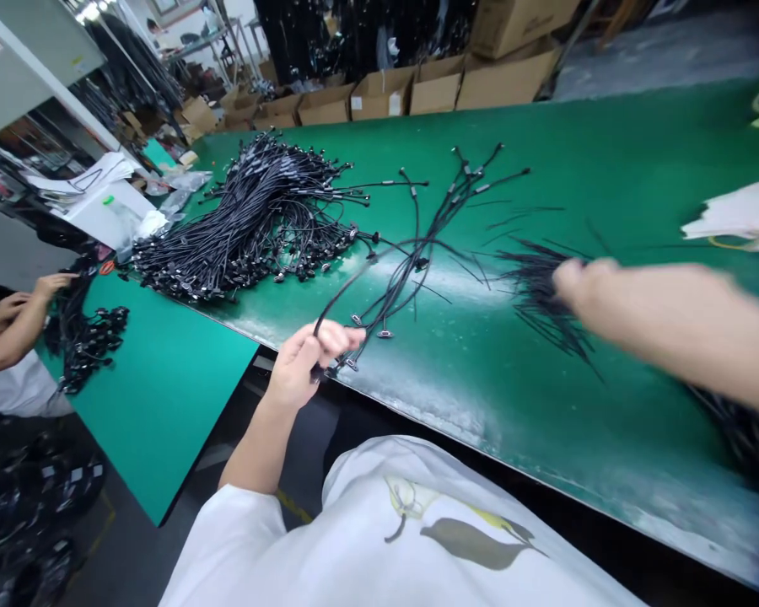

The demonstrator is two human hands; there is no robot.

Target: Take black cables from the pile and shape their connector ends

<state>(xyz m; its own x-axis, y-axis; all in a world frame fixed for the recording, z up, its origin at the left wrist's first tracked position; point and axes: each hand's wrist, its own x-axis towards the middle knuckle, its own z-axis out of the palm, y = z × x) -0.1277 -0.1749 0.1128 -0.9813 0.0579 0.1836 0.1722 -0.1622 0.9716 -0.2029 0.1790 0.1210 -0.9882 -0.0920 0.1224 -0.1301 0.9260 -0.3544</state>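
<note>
My left hand (309,358) is closed on a small bundle of black cables (411,253) at the near edge of the green table (607,169). The cables fan out away from me, their connector ends lying on the table. My right hand (582,282) is blurred by motion and reaches into a loose heap of thin black ties (544,295); its fingers are smeared. A large pile of black cables (259,219) lies at the far left of the table.
Another person's hands (18,308) handle black cables (85,337) at a lower green table on the left. Open cardboard boxes (379,93) line the far edge. White papers (740,211) lie at the right, plastic bags (132,223) at the left.
</note>
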